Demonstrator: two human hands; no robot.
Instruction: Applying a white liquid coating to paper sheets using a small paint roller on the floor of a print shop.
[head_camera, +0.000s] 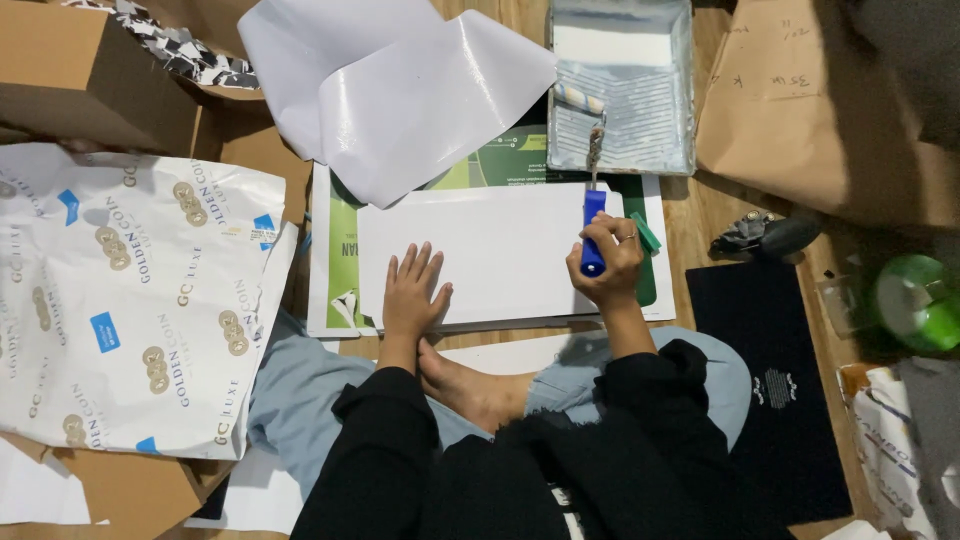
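Nearest to the camera are the person's black sleeves (520, 470) and the crossed legs in light blue trousers (300, 390), with one bare foot (470, 385) between them. Just beyond the foot lies a white sheet (500, 250) flat on the floor, on top of a green and white printed poster (335, 250). The left hand (413, 290) rests on the near left part of this sheet, palm down and fingers spread, pressing it flat. The right hand (607, 262) is at the right edge of the sheet, and its fingers are closed around the blue handle of a small paint roller (592, 195). The roller reaches far from the hand into a grey paint tray (680, 100), where its pale head lies on the ribbed slope. A small green thing (646, 238) sticks out just beside the right hand; I cannot tell what it is.

Far from the sheet, a larger glossy white sheet (400, 90) curls up over the poster. On the left is a big white wrapping paper with gold coins and blue labels (130, 290), and behind it a cardboard box (90, 70). To the right of the sheet there is a dark mat (780, 400), a brown cardboard piece (800, 100) and, at the right edge, a green round lid (915, 300).
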